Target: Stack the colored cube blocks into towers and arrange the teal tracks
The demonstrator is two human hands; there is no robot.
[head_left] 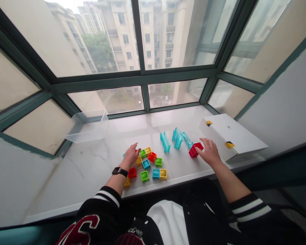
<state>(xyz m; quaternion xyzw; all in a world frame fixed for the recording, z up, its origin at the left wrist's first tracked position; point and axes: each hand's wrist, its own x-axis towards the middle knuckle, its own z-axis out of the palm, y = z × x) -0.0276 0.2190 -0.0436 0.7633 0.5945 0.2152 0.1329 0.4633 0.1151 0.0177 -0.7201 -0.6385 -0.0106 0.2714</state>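
My left hand (131,157), with a dark watch on its wrist, hovers over the left side of a cluster of toy blocks; its fingers are stretched and apart, partly hiding blocks beneath. Around it lie a green block (143,153), an orange-red block (152,157), a blue block (146,164) and a red block (132,173). My right hand (210,151) has its thumb and fingers around a dark red cube-shaped block piece (195,150), which sits tilted. Just beyond that piece are clear turquoise track pieces: a straight one (165,142), a curved one (177,138) and a narrow one (187,140).
A clear plastic bin (88,136) stands at the back left of the white ledge (91,177). On the right is a white box (234,131) with yellow-and-black tabs. Green-framed windows (142,80) enclose the far side. A joined blue and yellow pair (159,174) lies near the front edge.
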